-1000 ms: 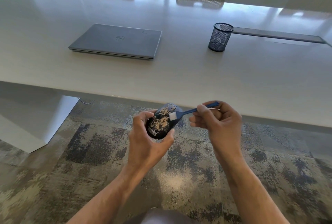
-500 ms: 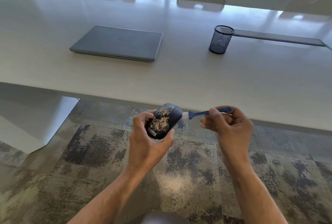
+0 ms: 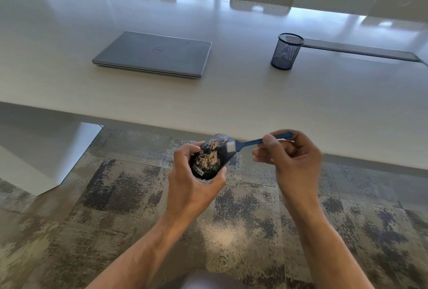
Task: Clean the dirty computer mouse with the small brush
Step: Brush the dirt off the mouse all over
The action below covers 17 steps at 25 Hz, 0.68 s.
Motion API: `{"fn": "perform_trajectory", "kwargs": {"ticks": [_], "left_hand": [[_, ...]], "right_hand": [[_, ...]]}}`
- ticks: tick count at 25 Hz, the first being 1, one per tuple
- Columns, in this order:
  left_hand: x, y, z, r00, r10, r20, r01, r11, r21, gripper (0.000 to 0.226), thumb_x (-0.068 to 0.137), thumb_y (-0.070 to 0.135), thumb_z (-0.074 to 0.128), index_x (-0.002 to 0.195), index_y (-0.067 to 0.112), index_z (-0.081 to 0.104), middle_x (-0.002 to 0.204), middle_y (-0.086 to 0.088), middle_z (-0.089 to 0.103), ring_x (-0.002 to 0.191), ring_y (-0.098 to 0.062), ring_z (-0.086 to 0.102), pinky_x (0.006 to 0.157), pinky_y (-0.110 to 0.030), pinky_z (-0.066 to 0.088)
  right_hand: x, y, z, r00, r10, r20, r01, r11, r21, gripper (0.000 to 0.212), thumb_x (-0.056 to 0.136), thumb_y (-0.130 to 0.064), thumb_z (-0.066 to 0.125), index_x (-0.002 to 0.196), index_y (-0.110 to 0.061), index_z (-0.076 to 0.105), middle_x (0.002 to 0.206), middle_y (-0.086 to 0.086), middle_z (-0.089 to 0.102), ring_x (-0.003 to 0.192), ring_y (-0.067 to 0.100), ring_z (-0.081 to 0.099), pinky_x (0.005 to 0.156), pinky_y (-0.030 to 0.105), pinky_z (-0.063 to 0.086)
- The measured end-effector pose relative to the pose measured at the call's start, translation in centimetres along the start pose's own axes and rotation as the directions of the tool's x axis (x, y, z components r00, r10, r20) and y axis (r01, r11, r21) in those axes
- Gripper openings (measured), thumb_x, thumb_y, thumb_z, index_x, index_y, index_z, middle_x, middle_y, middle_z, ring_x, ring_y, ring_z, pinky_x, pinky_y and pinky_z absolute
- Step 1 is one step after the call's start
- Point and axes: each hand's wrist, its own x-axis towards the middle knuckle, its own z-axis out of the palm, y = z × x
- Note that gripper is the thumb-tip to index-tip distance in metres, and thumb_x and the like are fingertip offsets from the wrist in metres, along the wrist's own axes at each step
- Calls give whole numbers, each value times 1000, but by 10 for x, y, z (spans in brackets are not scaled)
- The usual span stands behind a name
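A dark blue computer mouse (image 3: 212,157), speckled with tan dirt on its top, is held up in front of the table edge by my left hand (image 3: 190,186), thumb on its left side and fingers under its rear. My right hand (image 3: 291,161) pinches the handle of a small blue brush (image 3: 252,142). The brush's white bristles touch the mouse's front right, next to the scroll wheel.
A white table (image 3: 231,103) spans the view above my hands. On it lie a shut grey laptop (image 3: 155,54) and a dark mesh pen cup (image 3: 286,51). A grey cable strip (image 3: 361,51) runs to the right. Chairs stand behind; patterned carpet lies below.
The brush swept off the mouse to the right half a second ago and has now come back onto its front right. The dirt patch at the front looks thinner. My left hand holds steady.
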Motion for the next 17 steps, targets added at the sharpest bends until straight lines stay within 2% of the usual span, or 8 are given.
{"fn": "perform_trajectory", "kwargs": {"ticks": [3, 5, 7, 10, 12, 15, 17], "left_hand": [[0, 1, 1, 1000, 11, 14, -12, 1000, 3, 78, 68, 24, 87, 118, 43, 31, 116, 17, 51, 104, 14, 57, 74, -2, 48], [0, 1, 0, 1000, -6, 20, 6, 1000, 10, 76, 68, 28, 85, 118, 43, 31, 115, 14, 52, 105, 14, 57, 74, -1, 47], [0, 0, -1, 1000, -18, 22, 18, 1000, 24, 79, 68, 25, 88, 118, 44, 30, 114, 7, 53, 105, 15, 56, 73, 0, 47], [-2, 0, 1, 999, -18, 33, 17, 999, 40, 81, 69, 21, 89, 117, 46, 29, 115, 4, 53, 105, 15, 57, 73, -1, 47], [-1, 0, 3, 999, -20, 40, 19, 999, 37, 82, 69, 21, 90, 117, 46, 29, 114, 7, 53, 104, 15, 57, 73, -1, 48], [0, 2, 4, 998, -37, 44, 36, 999, 21, 82, 68, 20, 90, 117, 47, 29, 114, 16, 51, 103, 16, 56, 73, -1, 48], [0, 3, 5, 998, -39, 42, 39, 999, 7, 82, 68, 19, 90, 117, 46, 30, 115, 18, 51, 102, 16, 57, 74, -2, 48]], "right_hand": [[-7, 2, 8, 995, 3, 104, -1, 1000, -20, 6, 93, -12, 74, 95, -17, 73, 71, 8, 77, 66, 26, 78, 62, 35, 64], [-4, 2, 4, 999, 9, 38, -7, 998, -60, 5, 94, -11, 73, 96, -15, 72, 70, 7, 77, 66, 25, 78, 64, 37, 65], [1, 1, -5, 1000, 9, -28, -10, 1000, -25, 3, 94, -12, 73, 96, -13, 72, 71, 8, 77, 66, 26, 78, 64, 39, 65], [-2, 0, -6, 999, 2, 37, -3, 1000, 11, 11, 89, -23, 76, 97, -15, 73, 72, 9, 77, 67, 27, 78, 63, 35, 64], [-6, 2, -3, 998, 4, 68, -2, 1000, -23, 7, 91, -17, 76, 97, -14, 72, 71, 9, 77, 67, 27, 78, 64, 36, 64], [0, 3, -8, 999, 8, -39, -10, 999, -39, 4, 94, -9, 73, 96, -13, 72, 71, 9, 77, 66, 26, 78, 64, 40, 65], [3, 0, -11, 999, 13, -33, -12, 1000, 16, 3, 93, -10, 74, 96, -12, 73, 72, 11, 77, 66, 27, 78, 63, 38, 65]]}}
